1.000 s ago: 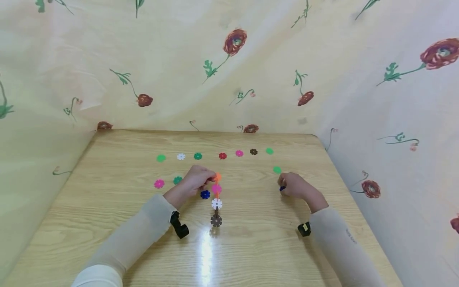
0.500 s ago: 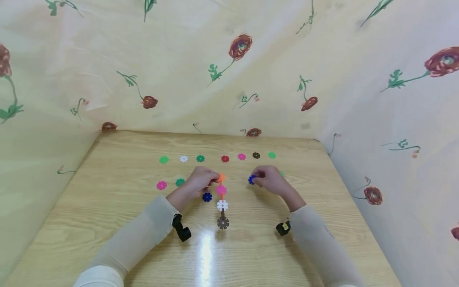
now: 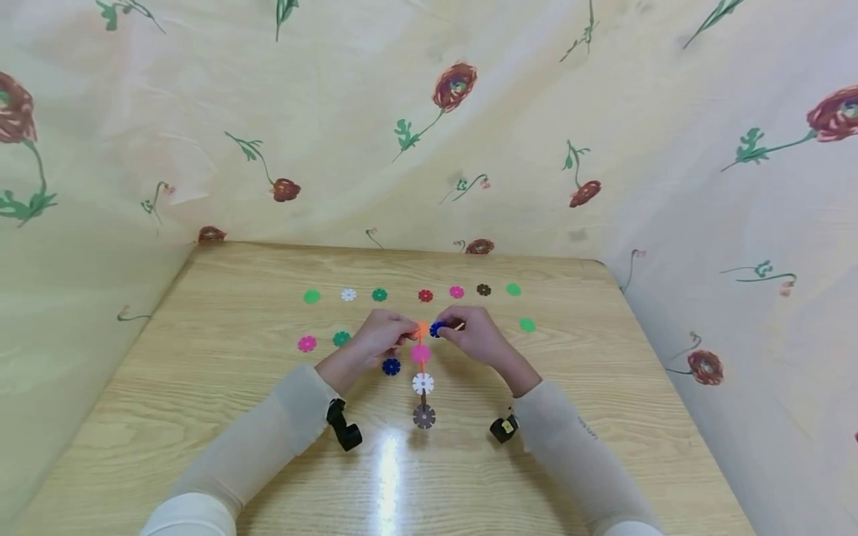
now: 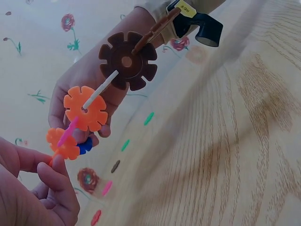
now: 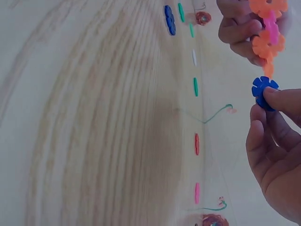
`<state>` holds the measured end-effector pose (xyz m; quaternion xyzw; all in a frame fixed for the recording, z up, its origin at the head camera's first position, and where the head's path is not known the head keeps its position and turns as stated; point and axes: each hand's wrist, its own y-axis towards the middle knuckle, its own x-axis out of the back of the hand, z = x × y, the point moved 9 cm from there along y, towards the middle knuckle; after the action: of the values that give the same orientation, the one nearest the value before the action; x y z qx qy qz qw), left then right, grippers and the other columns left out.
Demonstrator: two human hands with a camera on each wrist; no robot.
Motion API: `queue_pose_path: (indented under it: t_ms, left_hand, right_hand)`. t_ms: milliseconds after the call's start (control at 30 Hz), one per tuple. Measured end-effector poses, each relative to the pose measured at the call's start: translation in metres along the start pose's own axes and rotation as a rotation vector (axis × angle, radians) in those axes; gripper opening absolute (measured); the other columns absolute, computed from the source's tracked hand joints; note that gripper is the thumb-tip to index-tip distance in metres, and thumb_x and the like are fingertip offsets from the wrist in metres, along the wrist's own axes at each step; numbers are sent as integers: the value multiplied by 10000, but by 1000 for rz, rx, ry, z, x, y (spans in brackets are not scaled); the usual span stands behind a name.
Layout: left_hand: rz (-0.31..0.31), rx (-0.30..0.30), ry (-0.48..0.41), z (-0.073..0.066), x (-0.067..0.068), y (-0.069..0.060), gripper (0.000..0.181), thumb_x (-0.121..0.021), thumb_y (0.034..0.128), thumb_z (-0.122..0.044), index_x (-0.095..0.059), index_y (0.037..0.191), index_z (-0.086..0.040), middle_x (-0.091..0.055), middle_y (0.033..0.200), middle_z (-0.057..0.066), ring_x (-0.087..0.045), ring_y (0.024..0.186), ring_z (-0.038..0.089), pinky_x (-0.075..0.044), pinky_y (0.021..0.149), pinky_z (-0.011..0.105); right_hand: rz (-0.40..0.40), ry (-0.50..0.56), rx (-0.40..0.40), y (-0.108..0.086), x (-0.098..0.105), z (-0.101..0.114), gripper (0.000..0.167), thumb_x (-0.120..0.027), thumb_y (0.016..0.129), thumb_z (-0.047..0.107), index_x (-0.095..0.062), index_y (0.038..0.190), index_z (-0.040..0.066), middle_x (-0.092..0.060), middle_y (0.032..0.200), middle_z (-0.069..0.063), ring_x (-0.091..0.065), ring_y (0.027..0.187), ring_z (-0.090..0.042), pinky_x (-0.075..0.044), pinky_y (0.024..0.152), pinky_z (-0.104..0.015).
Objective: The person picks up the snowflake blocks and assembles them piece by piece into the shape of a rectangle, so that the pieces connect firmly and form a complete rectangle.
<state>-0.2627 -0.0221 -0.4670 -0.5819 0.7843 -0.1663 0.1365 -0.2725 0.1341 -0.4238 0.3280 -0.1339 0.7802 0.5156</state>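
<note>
Yellow label: on the small black wrist camera (image 3: 499, 429) at the right cuff we see a yellow label (image 4: 186, 8) with a few dark characters, too blurred for us to read surely.
Sleeve print: the pale right sleeve (image 3: 570, 447) carries a short dark line of marks, too small for us to read.
Left hand (image 3: 380, 335): thumb and forefinger are closed in a pinch on the orange end of a chain of notched plastic discs (image 3: 420, 353) in orange, pink, white and brown, which runs from the fingers toward us.
Right hand (image 3: 472, 331): thumb and fingers pinch a round, notched, dark blue plastic disc (image 3: 436, 329) by its edge.
Blue disc: just beside the chain's orange end; we cannot tell whether they touch.
Wood-grain desk (image 3: 462, 491): a second blue notched disc (image 3: 391, 366) lies near the left hand; behind both hands we see a row of coloured discs, including a red notched disc (image 3: 425, 295).
</note>
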Motion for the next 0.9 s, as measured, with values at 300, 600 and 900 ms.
queue_pose_path:
  t_ms: [300,600,900]
  left_hand:
    - [-10,-5,-7,1,-1,-1,219,-626,995,-130,-710,1084,52,-652,853,92,-467,552,109,-422,512,204]
    - [-13,-9,-25,7,0,1,153,-640,979,-101,-725,1002,24,-674,842,77,-474,551,112,-414,488,200]
    - [-86,-11,-58,10,3,-1,103,-642,939,-15,-709,994,41,-667,810,82,-487,551,117,-431,508,211]
  right_hand:
    - [-7,-11,57,-2,-2,13,113,-724,901,-18,-746,990,46,-723,932,-41,-675,861,-177,-586,740,-285]
    - [-31,-39,153,-2,-3,21,91,-764,868,-12,-784,937,44,-737,877,-71,-689,783,-138,-583,708,-255]
    - [-91,-61,285,0,-8,32,126,-786,807,-90,-793,882,11,-737,804,-86,-691,705,-154,-574,629,-242]
